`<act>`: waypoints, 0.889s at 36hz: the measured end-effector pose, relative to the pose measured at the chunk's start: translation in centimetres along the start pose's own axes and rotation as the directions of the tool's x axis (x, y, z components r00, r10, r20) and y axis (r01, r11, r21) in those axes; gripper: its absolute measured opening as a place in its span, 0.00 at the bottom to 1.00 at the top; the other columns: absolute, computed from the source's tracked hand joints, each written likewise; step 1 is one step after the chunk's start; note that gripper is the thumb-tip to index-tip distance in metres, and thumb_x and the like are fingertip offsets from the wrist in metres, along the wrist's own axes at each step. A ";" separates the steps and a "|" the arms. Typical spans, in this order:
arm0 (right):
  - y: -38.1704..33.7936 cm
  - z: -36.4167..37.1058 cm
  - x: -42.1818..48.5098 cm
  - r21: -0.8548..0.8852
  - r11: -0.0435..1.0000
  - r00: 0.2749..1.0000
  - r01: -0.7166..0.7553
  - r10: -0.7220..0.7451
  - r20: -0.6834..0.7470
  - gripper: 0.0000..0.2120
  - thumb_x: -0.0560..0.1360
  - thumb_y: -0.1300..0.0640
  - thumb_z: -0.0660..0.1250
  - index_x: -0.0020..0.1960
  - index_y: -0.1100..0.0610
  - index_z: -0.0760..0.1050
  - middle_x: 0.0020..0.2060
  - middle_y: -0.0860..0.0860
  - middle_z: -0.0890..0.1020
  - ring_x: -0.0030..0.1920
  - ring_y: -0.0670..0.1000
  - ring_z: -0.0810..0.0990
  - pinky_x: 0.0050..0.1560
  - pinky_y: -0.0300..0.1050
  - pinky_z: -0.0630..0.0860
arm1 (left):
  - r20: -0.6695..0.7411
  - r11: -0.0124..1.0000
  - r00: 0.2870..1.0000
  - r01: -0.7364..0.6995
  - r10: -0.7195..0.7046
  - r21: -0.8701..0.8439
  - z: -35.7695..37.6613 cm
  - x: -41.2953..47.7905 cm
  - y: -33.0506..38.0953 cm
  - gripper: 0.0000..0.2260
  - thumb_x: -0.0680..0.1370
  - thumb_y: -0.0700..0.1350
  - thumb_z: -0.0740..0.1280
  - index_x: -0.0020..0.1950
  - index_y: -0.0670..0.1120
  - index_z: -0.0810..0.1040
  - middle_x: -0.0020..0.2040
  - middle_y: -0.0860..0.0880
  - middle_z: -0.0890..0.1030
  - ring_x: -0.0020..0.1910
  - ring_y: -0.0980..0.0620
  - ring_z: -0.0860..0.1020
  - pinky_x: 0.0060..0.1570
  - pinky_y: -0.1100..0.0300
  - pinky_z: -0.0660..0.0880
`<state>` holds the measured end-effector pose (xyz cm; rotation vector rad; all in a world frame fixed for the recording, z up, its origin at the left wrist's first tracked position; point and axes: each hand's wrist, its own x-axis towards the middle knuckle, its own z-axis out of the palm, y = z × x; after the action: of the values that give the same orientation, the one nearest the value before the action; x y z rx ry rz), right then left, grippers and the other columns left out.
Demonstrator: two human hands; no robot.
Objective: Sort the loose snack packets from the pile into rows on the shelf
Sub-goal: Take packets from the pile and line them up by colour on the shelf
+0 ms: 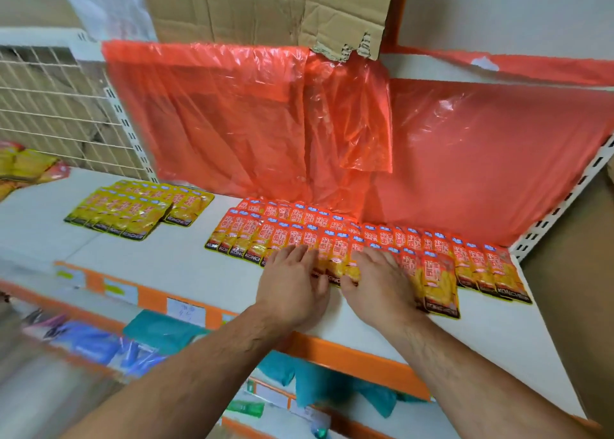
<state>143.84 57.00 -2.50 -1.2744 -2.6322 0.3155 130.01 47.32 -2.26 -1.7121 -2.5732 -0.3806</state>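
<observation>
While both bare arms reach in over the orange front edge, the left grip (pixel 292 285) and the right grip (pixel 378 289) lie side by side, palms down, on the front row of orange snack packets (pixel 299 232) that runs across the white shelf (pixel 159 259). Each grip's fingers are spread and nearly straight, flattened on the wrappers rather than curled round any one of them. The two sets of fingertips are near each other, with a few overlapped middle packets (pixel 332 266) showing in the gap between them. Whether either thumb hooks under a packet's lower edge is hard to tell, as the picture is somewhat blurred there. The orange packets lie flat in two overlapping rows, the back row close to a red plastic sheet (pixel 265 123) hanging behind the shelf, the front row passing under both grips. Just right of the right grip, against its outer edge, some jutting packets (pixel 438 285) sit further forward than their neighbours, and more carry on to the shelf's right end. Well left of the left grip, apart from the orange rows, a block of yellow packets (pixel 133 209) lies in overlapping rows, and looser yellow bags (pixel 23 169) sit at the far left. Torn cardboard (pixel 265 6) stands above the sheet, a wire grid (pixel 50 106) is behind on the left, and teal packets (pixel 159 332) show on a lower level.
</observation>
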 end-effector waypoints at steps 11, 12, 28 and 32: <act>-10.0 1.1 0.3 -0.031 0.990 0.989 0.140 -0.138 0.045 0.27 0.76 0.41 0.62 0.73 0.49 0.69 0.71 0.48 0.70 0.70 0.54 0.66 0.70 0.51 0.64 | -0.125 0.992 0.985 0.123 -0.122 0.004 -2.5 -3.8 -9.4 0.25 0.72 0.58 0.58 0.61 0.46 0.81 0.58 0.46 0.82 0.57 0.44 0.78 0.59 0.49 0.75; -11.2 1.4 0.3 -0.035 0.988 0.988 0.150 -0.148 0.051 0.27 0.76 0.41 0.61 0.73 0.49 0.68 0.72 0.48 0.70 0.71 0.54 0.65 0.71 0.51 0.63 | -0.120 0.992 0.985 0.129 -0.127 0.004 -2.8 -4.3 -10.6 0.26 0.72 0.58 0.57 0.62 0.46 0.80 0.59 0.46 0.82 0.58 0.44 0.78 0.59 0.48 0.74; -36.5 7.8 -0.3 -0.012 0.953 0.948 0.304 -0.301 0.101 0.27 0.78 0.42 0.61 0.76 0.47 0.65 0.76 0.49 0.65 0.75 0.54 0.60 0.74 0.48 0.59 | -0.105 0.965 0.961 0.260 -0.254 0.039 -8.5 -13.7 -34.2 0.31 0.74 0.61 0.51 0.72 0.47 0.71 0.72 0.44 0.72 0.71 0.41 0.67 0.70 0.44 0.64; -41.9 9.1 0.3 -0.015 0.933 0.925 0.359 -0.354 0.140 0.27 0.78 0.42 0.60 0.76 0.47 0.65 0.76 0.50 0.64 0.75 0.54 0.61 0.74 0.48 0.60 | -0.125 0.953 0.946 0.301 -0.298 0.011 -9.5 -15.2 -39.2 0.33 0.73 0.62 0.52 0.70 0.46 0.73 0.70 0.43 0.73 0.68 0.40 0.71 0.68 0.46 0.66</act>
<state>109.89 30.89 0.38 -0.7800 -2.9282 0.2980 99.25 17.14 -2.74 -1.2432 -2.7335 -0.4370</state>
